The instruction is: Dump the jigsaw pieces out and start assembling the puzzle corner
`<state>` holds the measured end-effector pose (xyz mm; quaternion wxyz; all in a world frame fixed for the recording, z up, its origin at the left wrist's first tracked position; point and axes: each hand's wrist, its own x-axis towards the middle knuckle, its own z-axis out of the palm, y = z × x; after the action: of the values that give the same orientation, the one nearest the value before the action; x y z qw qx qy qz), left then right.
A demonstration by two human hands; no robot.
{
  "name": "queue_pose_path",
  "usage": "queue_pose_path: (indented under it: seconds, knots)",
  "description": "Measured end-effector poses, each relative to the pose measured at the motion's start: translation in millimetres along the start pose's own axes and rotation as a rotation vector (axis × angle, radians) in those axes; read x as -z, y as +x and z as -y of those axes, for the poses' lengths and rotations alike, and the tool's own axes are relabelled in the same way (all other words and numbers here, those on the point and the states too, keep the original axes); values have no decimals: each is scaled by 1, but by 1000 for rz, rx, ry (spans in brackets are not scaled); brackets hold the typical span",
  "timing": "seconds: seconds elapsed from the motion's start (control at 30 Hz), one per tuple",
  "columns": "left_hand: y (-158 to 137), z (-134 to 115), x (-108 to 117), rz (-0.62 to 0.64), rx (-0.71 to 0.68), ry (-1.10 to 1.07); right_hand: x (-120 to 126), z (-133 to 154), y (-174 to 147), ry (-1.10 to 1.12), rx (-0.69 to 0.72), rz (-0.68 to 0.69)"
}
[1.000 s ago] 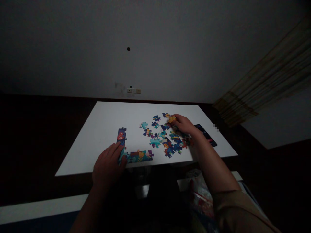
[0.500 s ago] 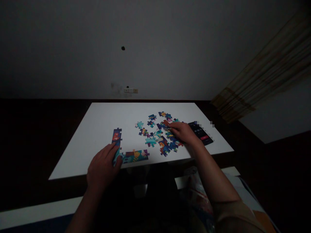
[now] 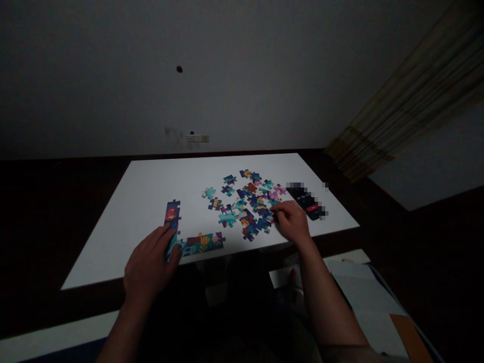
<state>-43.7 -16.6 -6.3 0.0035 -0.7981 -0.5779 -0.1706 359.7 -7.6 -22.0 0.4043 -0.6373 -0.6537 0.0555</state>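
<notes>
A white table (image 3: 151, 186) carries a colourful jigsaw. An L-shaped joined part of the puzzle (image 3: 189, 237) lies near the front edge, one arm running back, the other to the right. My left hand (image 3: 149, 264) rests flat on its corner. Several loose puzzle pieces (image 3: 247, 201) are scattered in the middle right of the table. My right hand (image 3: 293, 222) is at the near right edge of that scatter, fingers curled and pinched at a small piece; the piece is too dark to tell apart.
A dark phone (image 3: 306, 201) with a lit screen lies on the table just beyond my right hand. The room is dim. White papers and a bag (image 3: 355, 287) lie on the floor at lower right. A curtain (image 3: 408, 106) hangs at right.
My right hand has drawn back from the far side of the loose pieces to their near right edge. My left hand stayed on the joined part. The view shifted left.
</notes>
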Motion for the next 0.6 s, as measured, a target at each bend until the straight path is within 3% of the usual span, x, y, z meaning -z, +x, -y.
queue_pose_path:
  seconds: [0.2, 0.6]
  knots:
    - [1, 0, -1, 15, -14, 26, -2, -6, 0, 66, -105, -55]
    - [1, -5, 5, 20, -18, 22, -1, 2, 0, -35, -32, 25]
